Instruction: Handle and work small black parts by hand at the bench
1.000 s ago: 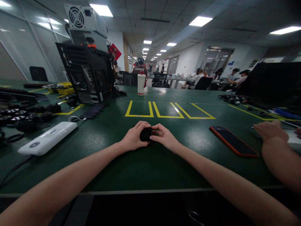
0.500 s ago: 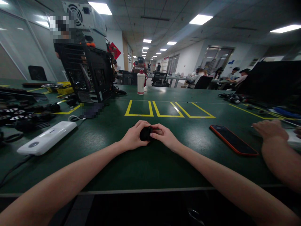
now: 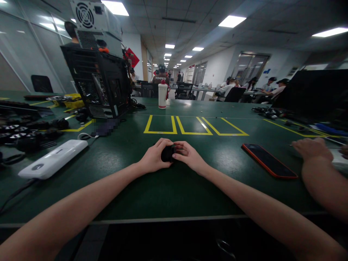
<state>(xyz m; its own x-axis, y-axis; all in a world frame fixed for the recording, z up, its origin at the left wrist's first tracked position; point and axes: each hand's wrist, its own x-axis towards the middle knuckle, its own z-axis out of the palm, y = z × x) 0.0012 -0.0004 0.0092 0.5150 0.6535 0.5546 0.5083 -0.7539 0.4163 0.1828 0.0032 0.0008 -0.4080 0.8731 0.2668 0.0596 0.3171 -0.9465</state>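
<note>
A small, dark, rounded black object (image 3: 166, 154) sits between my two hands, low over the green table (image 3: 168, 195). My left hand (image 3: 154, 156) curls around its left side, thumb below and fingers above. On its right edge, the fingertips and thumb of my right hand (image 3: 188, 155) pinch it. My fingers cover much of the object, so its exact kind cannot be made out. Just beyond my hands, yellow tape rectangles (image 3: 178, 132) mark the tabletop.
An orange-edged phone (image 3: 269, 160) lies to the right, near another person's hand (image 3: 314, 149). Leftward are a white power strip (image 3: 54, 158), an open black computer case (image 3: 104, 83) and heaped dark parts (image 3: 29, 134). A white bottle (image 3: 162, 96) stands farther back.
Both hands keep the same grip on the black object, with barely any finger movement. The whole view has shifted very slightly.
</note>
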